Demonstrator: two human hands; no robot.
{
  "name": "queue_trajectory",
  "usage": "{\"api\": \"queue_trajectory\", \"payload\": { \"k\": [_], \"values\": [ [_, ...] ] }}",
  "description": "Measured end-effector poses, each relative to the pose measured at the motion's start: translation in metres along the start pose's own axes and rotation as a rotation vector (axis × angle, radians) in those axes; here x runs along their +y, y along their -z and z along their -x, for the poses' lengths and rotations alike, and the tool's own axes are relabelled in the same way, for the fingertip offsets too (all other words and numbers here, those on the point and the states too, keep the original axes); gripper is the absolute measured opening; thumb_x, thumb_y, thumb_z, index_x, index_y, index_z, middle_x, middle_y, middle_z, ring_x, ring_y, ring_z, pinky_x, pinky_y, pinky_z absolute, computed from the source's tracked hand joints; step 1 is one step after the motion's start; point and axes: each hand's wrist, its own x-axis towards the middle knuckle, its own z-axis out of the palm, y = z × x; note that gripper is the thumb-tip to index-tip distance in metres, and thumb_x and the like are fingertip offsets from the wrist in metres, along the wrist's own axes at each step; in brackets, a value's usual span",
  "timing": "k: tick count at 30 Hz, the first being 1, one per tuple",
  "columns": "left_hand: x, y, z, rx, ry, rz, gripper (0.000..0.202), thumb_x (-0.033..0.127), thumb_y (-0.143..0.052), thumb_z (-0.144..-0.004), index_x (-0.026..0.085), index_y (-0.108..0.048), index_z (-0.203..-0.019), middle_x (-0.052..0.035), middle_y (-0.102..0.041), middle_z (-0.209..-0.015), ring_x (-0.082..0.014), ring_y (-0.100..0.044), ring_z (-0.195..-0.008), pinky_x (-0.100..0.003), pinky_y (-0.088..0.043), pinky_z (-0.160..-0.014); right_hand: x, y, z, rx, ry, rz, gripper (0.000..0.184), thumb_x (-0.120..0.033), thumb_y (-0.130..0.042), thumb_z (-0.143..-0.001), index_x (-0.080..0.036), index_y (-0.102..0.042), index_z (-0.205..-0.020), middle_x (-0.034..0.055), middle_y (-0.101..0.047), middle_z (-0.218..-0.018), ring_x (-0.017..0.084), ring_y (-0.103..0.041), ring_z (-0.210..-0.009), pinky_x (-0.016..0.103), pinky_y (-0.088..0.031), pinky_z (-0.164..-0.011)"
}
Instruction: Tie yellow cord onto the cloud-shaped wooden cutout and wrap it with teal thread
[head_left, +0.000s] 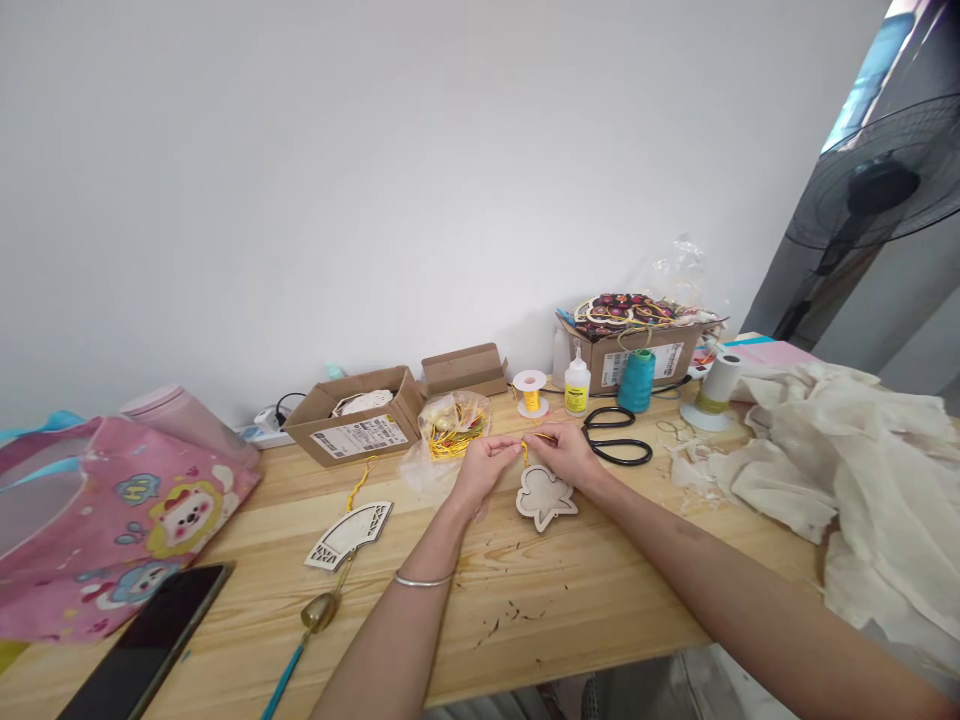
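On the pine workbench (570,610), the left hand (484,470) and right hand (562,455) pinch yellow cord (524,452) above a wooden cutout (546,498); a hard tug could drag it sideways or slip the cord.

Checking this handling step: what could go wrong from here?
The yellow cord pinched between the left hand and right hand looks thin and could slip from the fingers. The black-handled scissors lie close beside the right hand, so their blades or handles might catch the cord. The tangled cord in the plastic bag could also snag the left hand.
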Motion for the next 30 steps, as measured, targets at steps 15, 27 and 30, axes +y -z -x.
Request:
{"api": "queue_trajectory", "payload": {
  "k": [15, 27, 30],
  "values": [
    [-0.005, 0.002, -0.005, 0.061, -0.078, -0.084, 0.02, 0.031, -0.069, -0.053, 0.014, -0.069, -0.064, -0.0043, -0.068, -0.064, -0.0139, -0.057, -0.058, -0.024, -0.042, -0.057, -0.01, 0.004, 0.003, 0.02, 0.086, 0.078, 0.025, -0.033, -0.051, -0.069, -0.015, -0.068, -0.065, -0.0018, -0.049, -0.049, 0.009, -0.038, -0.049, 0.021, -0.026, -0.045],
    [0.0, -0.002, -0.001, 0.102, -0.083, -0.077, 0.02, 0.03, -0.069, -0.053, 0.014, -0.069, -0.065, -0.0059, -0.069, -0.069, -0.0159, -0.059, -0.062, -0.026, -0.045, -0.061, -0.013, 0.006, 0.0, 0.052, -0.012, -0.033, 0.036, -0.039, -0.052, -0.063, -0.017, -0.036, -0.04, -0.0054, -0.025, -0.044, 0.006, -0.022, -0.043, 0.021, -0.016, -0.041],
    [-0.001, 0.0, -0.002, 0.105, -0.08, -0.07, 0.022, 0.029, -0.07, -0.052, 0.014, -0.069, -0.069, -0.0057, -0.069, -0.071, -0.016, -0.06, -0.065, -0.026, -0.045, -0.061, -0.014, 0.006, 0.002, 0.034, -0.018, -0.044, 0.035, -0.04, -0.052, -0.064, -0.016, -0.039, -0.041, -0.0055, -0.025, -0.044, 0.006, -0.023, -0.043, 0.021, -0.016, -0.04]
  ]
}}
